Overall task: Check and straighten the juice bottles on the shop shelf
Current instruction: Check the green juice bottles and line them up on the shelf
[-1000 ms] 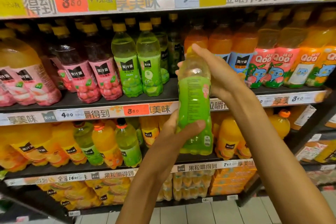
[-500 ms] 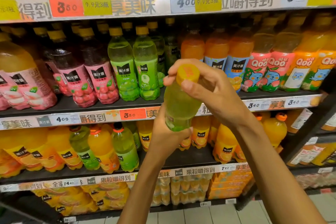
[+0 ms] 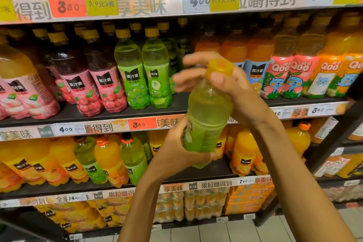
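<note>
We have tipped the green juice bottle (image 3: 206, 116) cap-first toward us at frame centre, left hand (image 3: 176, 155) gripping its base, right hand (image 3: 231, 88) now pinching the cap (image 3: 219, 67), likely checking the seal.

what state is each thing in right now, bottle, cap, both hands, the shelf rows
green juice bottle: off the shelf, tilted, top leaning toward the camera
yellow cap: on the bottle
left hand: grips the bottle's lower body
right hand: thumb on the cap, fingers spread behind it
green bottles on the middle shelf: upright, labels facing out
Qoo bottles: upright, leaning slightly
</note>
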